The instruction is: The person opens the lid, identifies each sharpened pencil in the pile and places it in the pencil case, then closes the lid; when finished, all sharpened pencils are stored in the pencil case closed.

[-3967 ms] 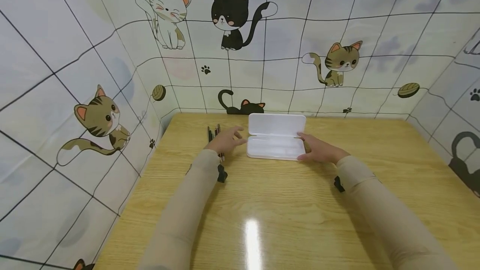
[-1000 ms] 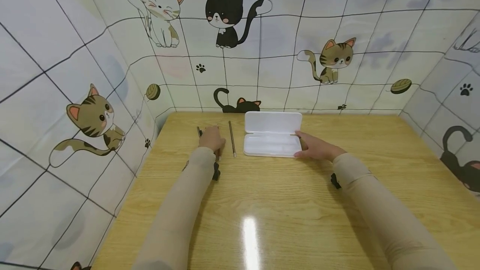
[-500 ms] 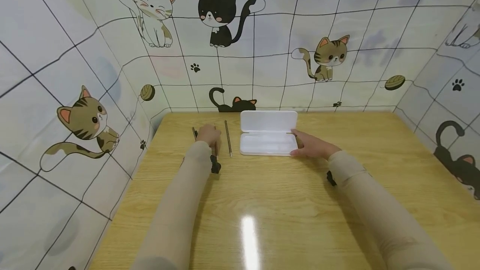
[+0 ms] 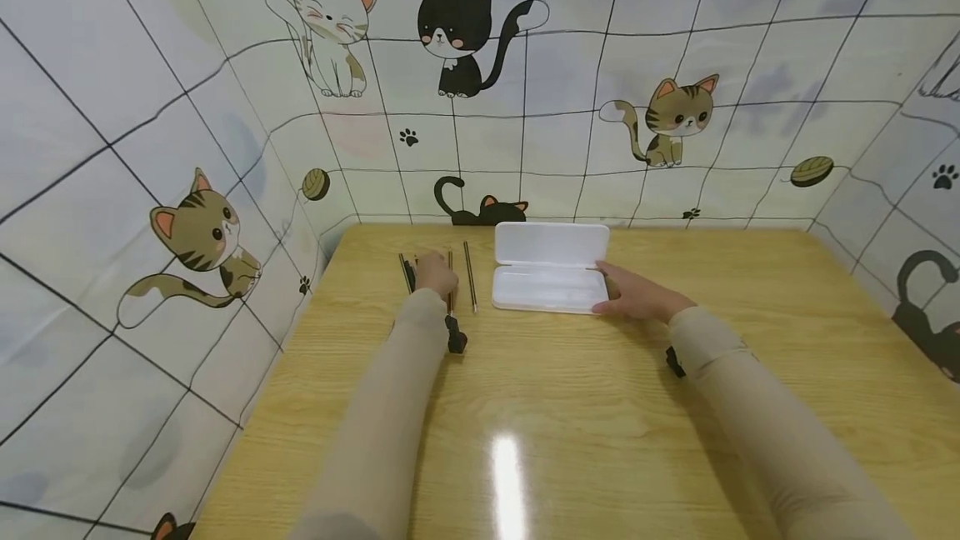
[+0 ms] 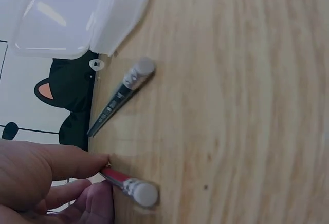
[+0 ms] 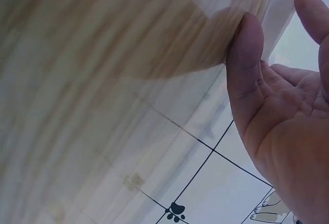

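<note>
My left hand (image 4: 437, 273) is over the pencils left of the case. Its thumb and fingers pinch a red pencil (image 5: 117, 176) with a silver ferrule and white eraser. A dark pencil (image 5: 119, 96) with a white eraser lies apart on the table, between this hand and the white pencil case (image 4: 550, 307). The case stands with its lid up, and nothing shows inside. My right hand (image 4: 637, 294) holds the case's right end, thumb at the near corner and fingers at the far one. Several more pencils (image 4: 407, 273) lie left of my left hand, partly hidden by it.
The wooden table (image 4: 570, 407) carries the case and pencils near its back edge. Behind and at both sides hang white sheets (image 4: 570, 132) with a grid and cartoon cats. A bright light reflection lies on the table in front.
Earlier my left hand was nearer the case with fingers spread. It went left to the pencils, and a lone pencil then showed. Lately the hand has shifted slightly right with the red pencil.
</note>
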### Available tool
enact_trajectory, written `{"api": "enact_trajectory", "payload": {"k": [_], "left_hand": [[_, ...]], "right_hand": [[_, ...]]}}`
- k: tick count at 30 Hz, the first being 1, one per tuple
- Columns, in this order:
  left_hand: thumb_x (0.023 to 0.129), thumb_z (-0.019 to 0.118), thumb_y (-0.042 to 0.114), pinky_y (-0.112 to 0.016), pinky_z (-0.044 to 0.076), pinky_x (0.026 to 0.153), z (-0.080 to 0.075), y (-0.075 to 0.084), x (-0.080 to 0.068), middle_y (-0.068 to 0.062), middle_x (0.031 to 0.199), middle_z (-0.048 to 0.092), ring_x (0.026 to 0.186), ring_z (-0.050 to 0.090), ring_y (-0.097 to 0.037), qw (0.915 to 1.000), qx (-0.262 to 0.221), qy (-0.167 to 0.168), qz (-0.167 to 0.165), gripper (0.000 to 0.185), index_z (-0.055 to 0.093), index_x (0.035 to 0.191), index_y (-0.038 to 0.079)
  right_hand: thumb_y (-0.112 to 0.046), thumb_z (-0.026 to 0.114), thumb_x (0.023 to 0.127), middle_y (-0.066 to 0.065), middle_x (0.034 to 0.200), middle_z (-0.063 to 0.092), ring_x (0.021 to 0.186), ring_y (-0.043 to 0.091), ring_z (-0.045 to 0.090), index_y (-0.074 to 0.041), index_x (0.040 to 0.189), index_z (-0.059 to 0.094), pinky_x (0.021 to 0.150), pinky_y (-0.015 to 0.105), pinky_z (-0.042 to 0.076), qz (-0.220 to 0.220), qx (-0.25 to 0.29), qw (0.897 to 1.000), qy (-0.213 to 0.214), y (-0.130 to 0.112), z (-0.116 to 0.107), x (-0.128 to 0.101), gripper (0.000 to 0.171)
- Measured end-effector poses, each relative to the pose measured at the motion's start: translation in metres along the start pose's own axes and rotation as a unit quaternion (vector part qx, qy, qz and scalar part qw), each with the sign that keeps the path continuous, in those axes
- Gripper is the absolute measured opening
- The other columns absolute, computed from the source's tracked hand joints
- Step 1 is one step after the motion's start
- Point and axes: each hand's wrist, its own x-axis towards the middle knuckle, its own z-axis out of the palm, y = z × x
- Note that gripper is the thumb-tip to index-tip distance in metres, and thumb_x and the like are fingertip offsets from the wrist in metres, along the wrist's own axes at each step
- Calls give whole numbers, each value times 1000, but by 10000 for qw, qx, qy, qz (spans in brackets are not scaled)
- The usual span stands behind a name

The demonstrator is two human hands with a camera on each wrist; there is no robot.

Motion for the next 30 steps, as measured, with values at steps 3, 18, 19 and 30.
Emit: {"api": "enact_trajectory", "payload": {"k": [3,18,19,30], "left_hand": [[91,54,-9,-30,28,44,3,1,1,-6,66,45,51,24,-14,9996,276,15,-33,11,61,98,-4],[91,71,12,-40,53,82,-8,-1,6,-22,144,54,110,57,-32,9959,843,-330,70,63,48,148,-1],[90,70,11,-38,51,75,-9,-1,6,-21,143,54,103,57,-30,9961,795,-370,60,63,47,149,1],[89,70,6,-48,48,97,-16,2,-2,-27,150,41,120,50,-36,9981,-96,-466,-403,85,21,158,0]], "right_hand": [[-35,70,97,28,166,4,150,45,15,1,161,4,114,61,27,49,63,10000,-22,0,2,-2,99],[-36,69,98,24,167,3,152,42,11,-1,162,3,118,59,19,60,-86,9999,24,0,0,-1,98],[-35,69,98,25,167,3,152,43,10,0,162,3,119,60,17,59,-104,9999,26,1,0,-1,98],[-38,68,98,26,167,5,127,39,41,-2,162,2,94,49,43,152,-54,9999,-62,2,-1,-2,99]]}}
